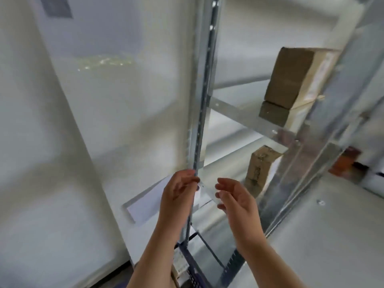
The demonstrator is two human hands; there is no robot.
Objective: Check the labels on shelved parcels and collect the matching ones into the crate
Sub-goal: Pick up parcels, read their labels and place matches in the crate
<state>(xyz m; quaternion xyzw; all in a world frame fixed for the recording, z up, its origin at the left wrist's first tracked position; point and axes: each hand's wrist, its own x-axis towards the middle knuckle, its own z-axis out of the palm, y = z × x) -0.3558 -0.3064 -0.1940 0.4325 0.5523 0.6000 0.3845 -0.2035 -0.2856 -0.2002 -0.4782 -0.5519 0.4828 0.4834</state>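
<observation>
The view is blurred by motion. My left hand (179, 192) and my right hand (235, 199) are raised side by side in front of the metal shelf upright (202, 104), fingers loosely curled and holding nothing. My left fingertips lie close to the upright; whether they touch it I cannot tell. A large brown cardboard parcel (291, 76) with a pale label side stands on the upper shelf, on top of a smaller parcel (273, 112). Another brown parcel (259, 167) stands on the shelf below, just beyond my right hand. A dark blue crate (193, 267) sits low between my forearms, with labelled parcels partly showing inside.
A white wall (83, 121) fills the left, with a flat white rectangle (145, 204) low on it. The shelf's slanted metal beam (249, 117) and right upright (311, 163) frame the parcels. An orange object (344, 161) lies at the far right.
</observation>
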